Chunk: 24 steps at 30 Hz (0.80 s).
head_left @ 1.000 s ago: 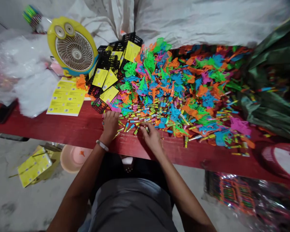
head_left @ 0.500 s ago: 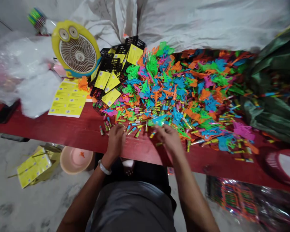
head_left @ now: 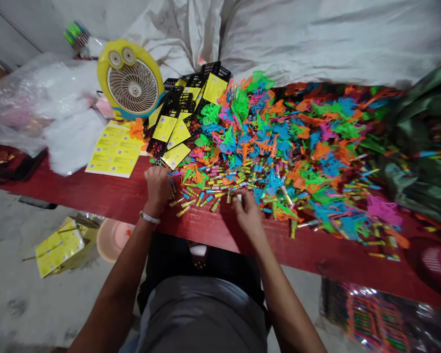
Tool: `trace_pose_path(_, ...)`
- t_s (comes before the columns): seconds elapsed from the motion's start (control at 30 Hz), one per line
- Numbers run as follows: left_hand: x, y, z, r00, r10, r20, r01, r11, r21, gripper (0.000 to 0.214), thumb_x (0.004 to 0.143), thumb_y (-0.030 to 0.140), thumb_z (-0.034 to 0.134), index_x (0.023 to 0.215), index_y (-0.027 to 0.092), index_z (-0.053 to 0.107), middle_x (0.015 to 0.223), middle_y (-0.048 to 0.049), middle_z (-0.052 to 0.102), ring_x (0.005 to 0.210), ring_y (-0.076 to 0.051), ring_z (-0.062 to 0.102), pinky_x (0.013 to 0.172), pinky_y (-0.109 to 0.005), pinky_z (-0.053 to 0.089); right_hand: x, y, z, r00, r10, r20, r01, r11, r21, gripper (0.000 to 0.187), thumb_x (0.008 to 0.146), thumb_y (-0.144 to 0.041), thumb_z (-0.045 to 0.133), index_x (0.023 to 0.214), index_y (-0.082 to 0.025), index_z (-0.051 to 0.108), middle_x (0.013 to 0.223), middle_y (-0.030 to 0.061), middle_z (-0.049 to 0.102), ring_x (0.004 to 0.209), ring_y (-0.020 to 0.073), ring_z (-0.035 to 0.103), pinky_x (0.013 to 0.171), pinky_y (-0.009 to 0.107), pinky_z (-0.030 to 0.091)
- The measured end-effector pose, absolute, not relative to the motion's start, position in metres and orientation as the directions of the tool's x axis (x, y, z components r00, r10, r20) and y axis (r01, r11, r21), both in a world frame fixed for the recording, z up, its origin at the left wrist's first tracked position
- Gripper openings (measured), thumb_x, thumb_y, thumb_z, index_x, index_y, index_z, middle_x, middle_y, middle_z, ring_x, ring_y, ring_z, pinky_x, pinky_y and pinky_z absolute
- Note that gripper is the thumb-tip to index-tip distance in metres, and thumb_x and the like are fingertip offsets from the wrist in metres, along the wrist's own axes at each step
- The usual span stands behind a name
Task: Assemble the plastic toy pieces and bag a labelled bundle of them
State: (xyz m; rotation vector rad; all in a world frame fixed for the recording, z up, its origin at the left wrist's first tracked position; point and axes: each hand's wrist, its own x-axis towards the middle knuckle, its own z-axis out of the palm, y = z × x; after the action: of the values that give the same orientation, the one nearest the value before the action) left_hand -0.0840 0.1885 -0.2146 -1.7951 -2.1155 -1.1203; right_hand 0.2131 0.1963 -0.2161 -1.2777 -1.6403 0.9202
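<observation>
My left hand (head_left: 157, 190) is closed, its fingers curled at the lower edge of a pile of black plastic baskets (head_left: 174, 100) with yellow cards (head_left: 178, 133). Whatever is in those fingers is hidden. Over the front of the heap, my right hand (head_left: 248, 213) has thumb and forefinger bent together around a small pale piece (head_left: 238, 197), too small to name. Between the hands lie short printed tubes (head_left: 206, 200) in yellow, blue and pink. Behind them spreads a heap of orange, green, blue and pink plastic pieces (head_left: 275, 132).
A yellow fan (head_left: 135, 90) stands at the back left, behind a sheet of yellow labels (head_left: 115, 147). Clear plastic bags (head_left: 68, 142) lie farther left. A dark green sack (head_left: 407, 176) bounds the heap at right. Below the red table (head_left: 106, 191) is a pink basin (head_left: 112, 240).
My left hand has moved left, from the loose tubes to the black baskets. My right hand has shifted slightly left and towards me. The whole view has shifted a little.
</observation>
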Motion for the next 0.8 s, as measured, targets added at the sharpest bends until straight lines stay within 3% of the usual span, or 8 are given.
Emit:
trace_pose_path(0.1,-0.064,0.163,-0.209,-0.210,0.775,0.596,0.912,-0.065,0.406,0.016,0.097,0.030,0.058,0.089,0.022,0.068,0.093,-0.0095,0.069,0.095,-0.027,0.056,0.089,-0.045,0.041,0.181,0.184,-0.206,-0.263,0.964,-0.027,0.045,-0.015,-0.999,0.035,0.089,-0.055,0.060,0.103,-0.023,0.059,0.064,-0.0059,0.051,0.054,0.0124,0.046,0.054,0.025,0.037)
trace_pose_path(0.23,-0.018,0.130,-0.215,-0.086,0.775,0.626,0.876,-0.241,0.419,0.010,0.096,0.022,0.058,0.095,0.023,0.068,0.098,-0.0071,0.070,0.095,-0.023,0.060,0.089,-0.041,0.045,0.155,0.179,-0.194,-0.377,0.905,-0.195,-0.234,-0.297,-0.926,0.047,0.079,-0.062,0.073,0.101,-0.022,0.063,0.058,-0.0092,0.043,0.046,0.0079,0.037,0.046,0.023,0.024)
trace_pose_path(0.3,0.003,0.118,-0.219,-0.214,0.765,0.607,0.784,-0.236,0.574,0.009,0.094,0.023,0.062,0.099,0.023,0.068,0.104,-0.0076,0.068,0.102,-0.023,0.060,0.092,-0.040,0.047,0.151,0.176,-0.194,-0.384,0.896,-0.224,-0.282,-0.345,-0.895,0.043,0.076,-0.057,0.077,0.095,-0.021,0.064,0.055,-0.0096,0.043,0.044,0.0069,0.035,0.046,0.022,0.022)
trace_pose_path(0.37,0.019,0.110,-0.221,-0.445,0.769,0.458,0.552,-0.167,0.817,0.025,0.089,0.027,0.069,0.114,0.024,0.065,0.119,-0.0092,0.064,0.112,-0.023,0.059,0.095,-0.040,0.049,0.153,0.169,-0.197,-0.331,0.921,-0.204,-0.313,-0.312,-0.897,0.037,0.077,-0.052,0.078,0.092,-0.021,0.064,0.056,-0.0083,0.048,0.047,0.0072,0.039,0.047,0.021,0.027)
trace_pose_path(0.47,0.032,0.100,-0.216,-0.481,0.877,0.020,-0.039,-0.044,0.998,0.046,0.081,0.034,0.077,0.124,0.025,0.063,0.126,-0.0082,0.064,0.112,-0.022,0.062,0.096,-0.037,0.050,0.158,0.155,-0.204,-0.242,0.962,-0.125,-0.297,-0.196,-0.934,0.031,0.084,-0.049,0.074,0.099,-0.024,0.061,0.063,-0.0069,0.055,0.054,0.0091,0.049,0.053,0.021,0.037)
trace_pose_path(0.57,0.037,0.093,-0.206,-0.277,0.933,-0.228,-0.448,0.084,0.890,0.031,0.074,0.037,0.082,0.100,0.021,0.073,0.098,-0.0028,0.072,0.093,-0.018,0.065,0.094,-0.034,0.050,0.161,0.144,-0.211,-0.268,0.960,-0.080,-0.211,-0.139,-0.968,0.030,0.087,-0.049,0.071,0.101,-0.024,0.059,0.065,-0.0068,0.057,0.054,0.0098,0.049,0.053,0.023,0.040)
trace_pose_path(0.67,0.037,0.091,-0.196,-0.255,0.927,-0.276,-0.580,0.082,0.811,0.027,0.066,0.031,0.086,0.088,0.021,0.075,0.087,0.0008,0.072,0.086,-0.016,0.065,0.092,-0.032,0.050,0.165,0.141,-0.216,-0.218,0.974,-0.055,-0.136,-0.086,-0.987,0.031,0.087,-0.051,0.070,0.097,-0.024,0.058,0.068,-0.0059,0.059,0.054,0.0107,0.050,0.053,0.024,0.042)
trace_pose_path(0.8,0.038,0.096,-0.190,-0.227,0.925,-0.305,-0.547,0.139,0.826,0.027,0.070,0.036,0.085,0.089,0.019,0.077,0.089,-0.0025,0.075,0.088,-0.018,0.067,0.093,-0.033,0.050,0.176,0.142,-0.216,-0.279,0.960,-0.007,0.046,0.006,-0.999,0.026,0.090,-0.048,0.067,0.097,-0.023,0.062,0.073,-0.0038,0.061,0.059,0.0124,0.055,0.059,0.026,0.045)
